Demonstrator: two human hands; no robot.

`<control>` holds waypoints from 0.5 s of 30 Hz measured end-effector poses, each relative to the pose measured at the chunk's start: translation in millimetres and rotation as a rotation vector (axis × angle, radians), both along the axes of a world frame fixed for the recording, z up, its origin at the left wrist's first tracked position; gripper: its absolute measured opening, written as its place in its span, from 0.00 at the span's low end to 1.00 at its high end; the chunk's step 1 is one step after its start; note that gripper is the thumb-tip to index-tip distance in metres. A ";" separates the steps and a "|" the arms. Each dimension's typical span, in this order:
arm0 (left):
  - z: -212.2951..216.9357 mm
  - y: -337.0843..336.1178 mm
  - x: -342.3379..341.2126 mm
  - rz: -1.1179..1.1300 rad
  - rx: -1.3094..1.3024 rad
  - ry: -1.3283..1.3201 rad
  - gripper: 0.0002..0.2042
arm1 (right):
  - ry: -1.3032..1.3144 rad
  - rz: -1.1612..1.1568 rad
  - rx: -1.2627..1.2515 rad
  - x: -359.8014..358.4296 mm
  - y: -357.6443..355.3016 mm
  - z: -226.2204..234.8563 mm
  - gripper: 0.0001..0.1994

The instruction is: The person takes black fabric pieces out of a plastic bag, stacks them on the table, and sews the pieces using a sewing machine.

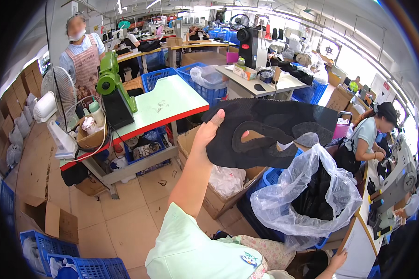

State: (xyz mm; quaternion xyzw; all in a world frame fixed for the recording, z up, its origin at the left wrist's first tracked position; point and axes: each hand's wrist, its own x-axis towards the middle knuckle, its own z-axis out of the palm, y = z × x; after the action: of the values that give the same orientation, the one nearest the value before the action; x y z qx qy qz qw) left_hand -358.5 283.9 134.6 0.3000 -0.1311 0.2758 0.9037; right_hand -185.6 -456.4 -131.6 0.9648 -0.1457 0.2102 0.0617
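Note:
My left hand is raised at the end of my outstretched arm and grips a flat black fabric piece by its left end. The thumb lies on the front and the other fingers are behind; a fingertip shows through one of the piece's openings. Curved shapes and cut-out holes mark its lower half. Low at the right, my right hand is closed at the edge of a white-topped table. Below the fabric stands a clear plastic bag with black material inside, lining a blue crate.
A green sewing machine stands on a pale table with a red edge, beside a white fan. One person stands behind it; another works at the right. Blue crates and a cardboard box sit at lower left.

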 end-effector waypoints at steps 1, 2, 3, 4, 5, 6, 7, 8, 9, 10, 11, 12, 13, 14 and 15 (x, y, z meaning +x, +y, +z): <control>-0.1 -0.9 1.2 -0.001 -0.002 0.003 0.24 | 0.010 0.003 0.005 -0.4 1.0 -0.1 0.23; -0.1 -2.2 2.6 0.021 -0.004 0.021 0.22 | 0.021 0.006 0.010 -0.8 1.8 -0.1 0.23; 0.1 -2.8 3.2 0.042 -0.005 0.038 0.21 | 0.023 0.003 0.009 -1.9 2.8 0.3 0.23; -0.8 -2.3 4.8 0.038 -0.006 0.040 0.21 | 0.017 0.006 0.023 -3.1 3.5 0.3 0.23; -2.5 -1.5 7.2 0.036 0.001 0.046 0.21 | 0.012 0.007 0.037 -4.1 4.0 0.2 0.23; -5.4 0.4 8.2 0.039 0.005 0.056 0.21 | 0.019 0.008 0.034 -2.5 6.6 1.1 0.23; -7.8 1.4 8.0 0.039 0.002 0.063 0.21 | 0.012 0.020 0.022 -0.2 9.2 1.9 0.23; -10.1 2.4 7.3 0.051 0.012 0.077 0.21 | 0.006 0.033 0.010 1.4 10.2 0.7 0.23; -10.9 1.6 10.0 0.049 0.025 0.081 0.20 | 0.006 0.020 0.010 0.4 4.0 -2.2 0.23; -12.8 1.4 13.6 0.036 0.025 0.083 0.20 | -0.007 0.002 0.011 1.4 -2.3 -3.8 0.24; -15.7 1.7 17.6 -0.006 -0.005 0.079 0.20 | -0.019 -0.014 0.011 -0.9 -9.1 -6.0 0.25; -18.3 1.7 18.2 -0.032 -0.032 0.080 0.19 | -0.011 -0.012 0.013 -0.6 -4.4 -5.4 0.25; -20.6 0.6 18.3 -0.029 -0.030 0.088 0.19 | 0.006 -0.002 0.010 1.5 1.3 -3.2 0.25; -23.1 -0.9 18.1 -0.016 -0.047 0.100 0.19 | 0.023 0.008 0.006 1.8 6.0 -2.6 0.25; -25.2 -1.5 21.2 -0.015 -0.068 0.105 0.19 | 0.026 0.000 0.003 0.6 2.7 -3.4 0.25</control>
State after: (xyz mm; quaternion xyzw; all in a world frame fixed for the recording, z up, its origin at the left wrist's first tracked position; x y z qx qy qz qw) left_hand -337.2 282.4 109.4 0.2821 -0.0762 0.2573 0.9211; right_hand -185.0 -453.7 -135.0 0.9675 -0.1451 0.1975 0.0623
